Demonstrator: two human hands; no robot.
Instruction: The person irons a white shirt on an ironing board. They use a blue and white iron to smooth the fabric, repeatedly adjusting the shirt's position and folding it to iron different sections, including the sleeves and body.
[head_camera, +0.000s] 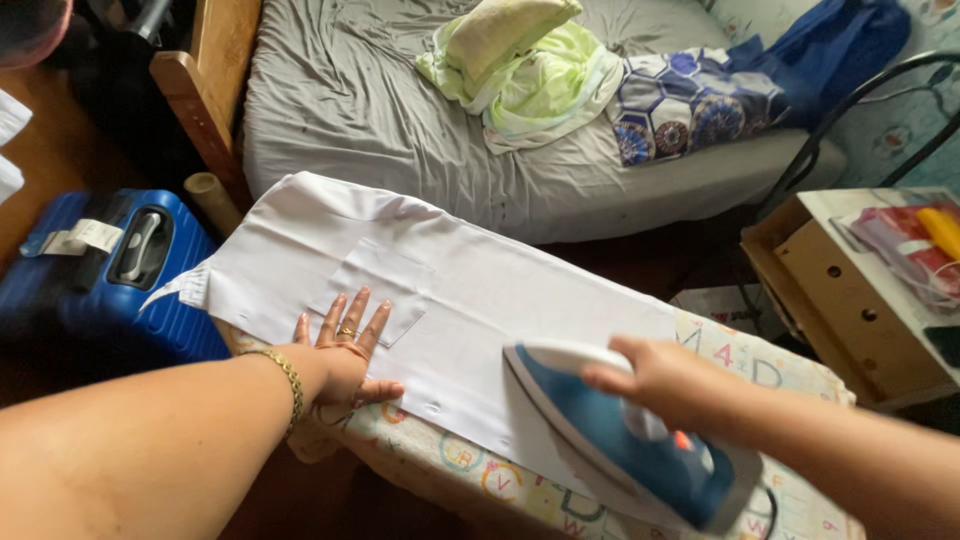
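Note:
A white shirt (460, 290) with a chest pocket lies spread over an ironing board (790, 370) whose cover is patterned with coloured letters. My left hand (345, 350) presses flat on the shirt near the pocket, fingers apart, with a ring on one finger and a gold bracelet at the wrist. My right hand (665, 380) grips the handle of a blue and white iron (600, 430), which rests on the shirt's lower right part with its tip pointing left.
A bed with a grey sheet (380, 90) lies beyond the board, carrying a green cloth pile (520, 70) and a patterned blue fabric (690, 100). A blue suitcase (110, 270) stands at the left. A cardboard box and shelf (850, 290) stand at the right.

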